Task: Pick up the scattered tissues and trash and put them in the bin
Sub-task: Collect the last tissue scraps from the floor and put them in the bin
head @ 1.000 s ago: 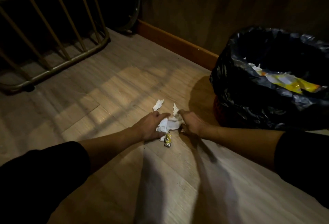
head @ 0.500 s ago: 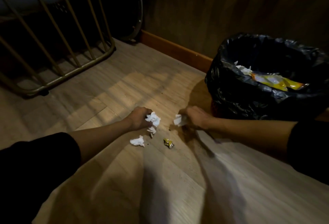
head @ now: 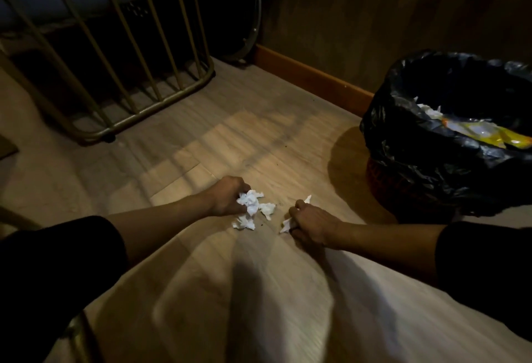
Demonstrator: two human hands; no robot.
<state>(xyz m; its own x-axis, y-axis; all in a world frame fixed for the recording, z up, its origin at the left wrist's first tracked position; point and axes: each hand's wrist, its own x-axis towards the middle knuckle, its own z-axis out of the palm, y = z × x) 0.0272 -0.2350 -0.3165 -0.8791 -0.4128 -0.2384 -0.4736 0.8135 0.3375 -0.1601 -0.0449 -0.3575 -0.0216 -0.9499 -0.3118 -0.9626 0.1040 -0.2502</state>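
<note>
Pale wood-plank floor (head: 201, 138) down here, with crumpled white tissues (head: 253, 208) lying loose on it in the middle. A bin lined with a black bag (head: 431, 166) stands on it at right, a metal-barred frame (head: 161, 103) at upper left.

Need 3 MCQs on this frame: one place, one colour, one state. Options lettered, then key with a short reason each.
1. Where does the bin stand relative to the hands?
A. Between them
B. To the person's right, by the wall
C. Behind the metal rack

2. What colour is the bin liner?
A. Black
B. White
C. Blue

3. What is the left hand doing?
A. Resting flat and empty on the floor
B. Gripping crumpled white tissue
C. Holding the bin's rim

Answers:
1 B: the bin sits right of the right hand, near the baseboard.
2 A: glossy black plastic is folded over the rim.
3 B: its fingers close on a tissue wad, with loose pieces on the floor beside it.
</note>
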